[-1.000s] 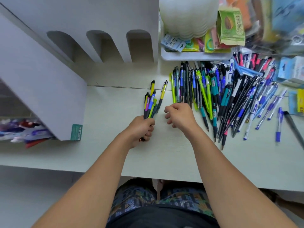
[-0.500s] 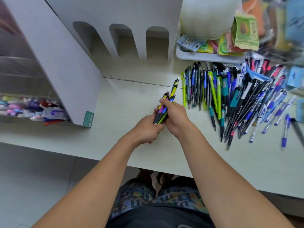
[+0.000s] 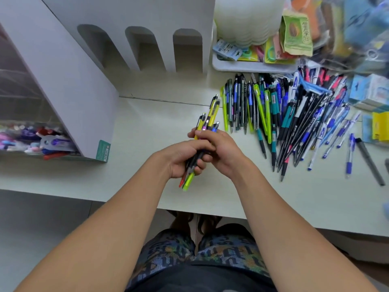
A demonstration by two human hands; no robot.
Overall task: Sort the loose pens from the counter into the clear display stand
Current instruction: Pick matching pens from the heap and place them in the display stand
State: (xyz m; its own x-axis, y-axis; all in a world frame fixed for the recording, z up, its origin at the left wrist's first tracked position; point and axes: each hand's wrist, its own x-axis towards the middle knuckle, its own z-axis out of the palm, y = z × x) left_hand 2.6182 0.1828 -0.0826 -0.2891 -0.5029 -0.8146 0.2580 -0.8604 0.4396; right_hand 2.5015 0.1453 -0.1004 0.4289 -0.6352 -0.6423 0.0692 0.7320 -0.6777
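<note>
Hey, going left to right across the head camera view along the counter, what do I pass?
Clear display stand → left hand → bundle of pens → right hand → loose pens → yellow packet.

Both bare forearms enter from the lower edge and converge at centre frame. Left hand (image 3: pixel 182 160): palm turned right, fingers curled round the lower half of a bundle of pens (image 3: pixel 202 142). Right hand (image 3: pixel 221 149): back facing the camera, fingers wrapped over the bundle's upper half, just above the left hand's fingers; the two hands touch. Thumb positions hidden, probably behind the bundle. Wrists roughly level, both held above the surface (image 3: pixel 134 165).
</note>
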